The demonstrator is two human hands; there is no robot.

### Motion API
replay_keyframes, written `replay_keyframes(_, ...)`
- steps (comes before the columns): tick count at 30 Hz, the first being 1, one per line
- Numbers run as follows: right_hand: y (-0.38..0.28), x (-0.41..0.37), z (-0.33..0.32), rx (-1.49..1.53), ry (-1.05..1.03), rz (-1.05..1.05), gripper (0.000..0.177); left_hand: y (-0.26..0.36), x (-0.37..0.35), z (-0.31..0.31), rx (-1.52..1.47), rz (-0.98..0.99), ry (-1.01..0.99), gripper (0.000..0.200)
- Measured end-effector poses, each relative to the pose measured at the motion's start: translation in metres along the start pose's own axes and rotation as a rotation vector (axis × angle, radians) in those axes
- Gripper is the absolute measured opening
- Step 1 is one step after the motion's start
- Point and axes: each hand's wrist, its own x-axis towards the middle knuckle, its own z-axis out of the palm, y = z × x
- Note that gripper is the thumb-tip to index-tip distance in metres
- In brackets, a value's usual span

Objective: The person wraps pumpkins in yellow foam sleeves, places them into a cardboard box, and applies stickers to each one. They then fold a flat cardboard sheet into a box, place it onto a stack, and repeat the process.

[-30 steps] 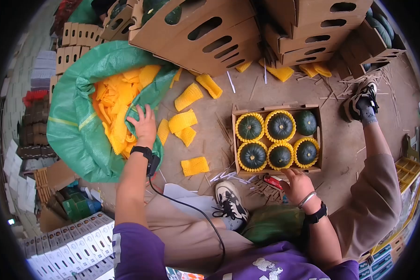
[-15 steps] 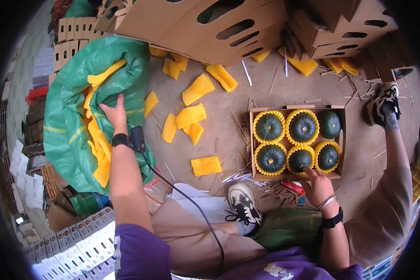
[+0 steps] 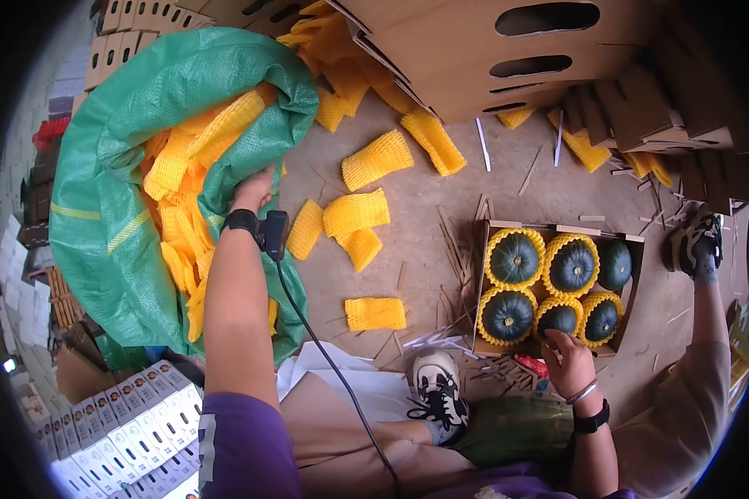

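Six dark-green squashes (image 3: pixel 572 268) in a cardboard carton (image 3: pixel 516 224), right; five in yellow foam nets (image 3: pixel 567 293), far-right one bare. Left hand (image 3: pixel 254 193): at the folded rim of the green sack (image 3: pixel 91 241) of nets; grip cannot be told. Right hand (image 3: pixel 571 370): loosely open, by the near-middle squash. Step, apparently: sack handling; shifting the rim calls for a firm pinch.

Soft, fairly even light covers the floor (image 3: pixel 449 195), leaving only faint shadows; its source cannot be told. The green sack (image 3: pixel 100 187) carries a pale sheen, while the white boxes (image 3: pixel 121 428) at lower left look bright near a small glaring spot (image 3: pixel 9 365). The cartons (image 3: pixel 691 91) at upper right fall dim. Wide-angle distortion bends the edges, blackness rings the view, and fine print is unreadable.
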Motion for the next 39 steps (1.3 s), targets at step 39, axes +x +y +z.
replay_keyframes(39, 0.017, 0.023, 0.016, -0.117, 0.161, -0.02, 0.009, 0.181, -0.049, 0.135, -0.123, 0.933, 0.281, 0.046)
